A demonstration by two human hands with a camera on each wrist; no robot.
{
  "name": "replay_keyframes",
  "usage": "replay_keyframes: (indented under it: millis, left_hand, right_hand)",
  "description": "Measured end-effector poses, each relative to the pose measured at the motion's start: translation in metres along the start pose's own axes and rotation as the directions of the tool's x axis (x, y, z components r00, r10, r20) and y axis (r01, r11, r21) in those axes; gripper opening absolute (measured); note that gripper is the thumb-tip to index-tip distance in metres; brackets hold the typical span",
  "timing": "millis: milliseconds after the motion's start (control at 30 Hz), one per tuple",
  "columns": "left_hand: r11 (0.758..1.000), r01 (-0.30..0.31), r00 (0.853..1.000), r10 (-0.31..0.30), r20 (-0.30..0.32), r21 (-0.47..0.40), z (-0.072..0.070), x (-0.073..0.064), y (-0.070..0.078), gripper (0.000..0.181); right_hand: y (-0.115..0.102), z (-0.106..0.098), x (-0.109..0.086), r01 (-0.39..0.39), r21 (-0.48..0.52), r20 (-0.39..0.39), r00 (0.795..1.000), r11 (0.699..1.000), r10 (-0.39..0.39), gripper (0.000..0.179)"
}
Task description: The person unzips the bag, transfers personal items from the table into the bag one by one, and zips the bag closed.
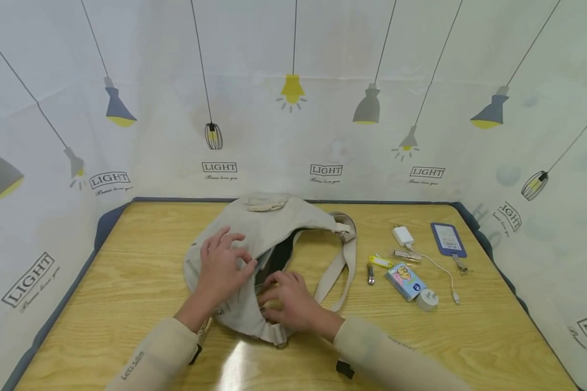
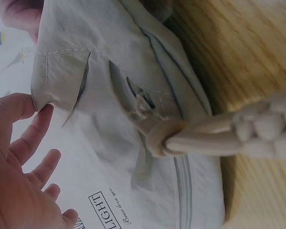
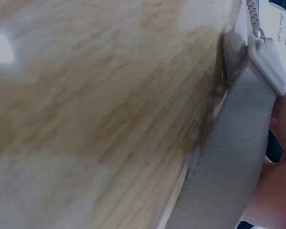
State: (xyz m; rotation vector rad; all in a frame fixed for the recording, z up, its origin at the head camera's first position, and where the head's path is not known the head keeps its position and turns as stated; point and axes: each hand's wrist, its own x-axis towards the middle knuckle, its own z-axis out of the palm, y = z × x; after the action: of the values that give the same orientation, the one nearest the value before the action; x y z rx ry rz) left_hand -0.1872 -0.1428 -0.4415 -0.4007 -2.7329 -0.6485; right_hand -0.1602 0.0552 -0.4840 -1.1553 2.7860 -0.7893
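Note:
A beige fabric shoulder bag (image 1: 274, 220) lies on the wooden table, its dark opening (image 1: 280, 258) facing right. My left hand (image 1: 222, 269) is over the bag's near left part. In the left wrist view, the left thumb and index finger pinch a fabric edge of the bag (image 2: 62, 78), and the other fingers are spread apart. My right hand (image 1: 293, 304) is at the near end of the opening with bent fingers. Its fingertips are partly hidden by the bag, so their grip is unclear. A wide strap (image 3: 229, 143) covers part of the right hand (image 3: 274, 195).
On the right lie a white charger (image 1: 403, 237), a white cable (image 1: 440, 267), a blue card holder (image 1: 448, 239), a small tube (image 1: 407, 256), a yellow item (image 1: 380, 261), nail clippers (image 1: 370, 274), a light-blue packet (image 1: 406, 281) and a white plug adapter (image 1: 427, 299). A printed curtain (image 1: 264, 108) surrounds the table.

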Motion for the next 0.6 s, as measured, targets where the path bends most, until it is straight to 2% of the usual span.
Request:
replay_keyframes:
  millis: [167, 333, 467, 600]
  left_hand:
    - [1.0, -0.005, 1.0, 0.005, 0.005, 0.005, 0.0, -0.002, -0.001, 0.02]
    - [0.999, -0.053, 0.999, 0.053, 0.0, -0.014, -0.002, -0.014, -0.007, 0.018]
    - [0.992, -0.118, 0.993, 0.118, -0.004, -0.031, -0.005, -0.029, -0.015, 0.016]
    - [0.986, -0.145, 0.989, 0.147, 0.016, -0.077, -0.01, -0.041, -0.018, 0.018]
  right_hand:
    - [-0.001, 0.002, 0.0, -0.013, 0.0, -0.03, 0.999, 1.0, 0.013, 0.006]
    - [-0.001, 0.005, -0.004, -0.018, 0.021, -0.132, 0.991, 1.0, 0.021, 0.005]
    - [-0.002, 0.005, -0.008, -0.015, 0.037, -0.239, 0.971, 0.999, 0.023, 0.005]
    - [-0.003, 0.002, -0.006, -0.001, 0.032, -0.352, 0.936, 0.999, 0.012, 0.006]
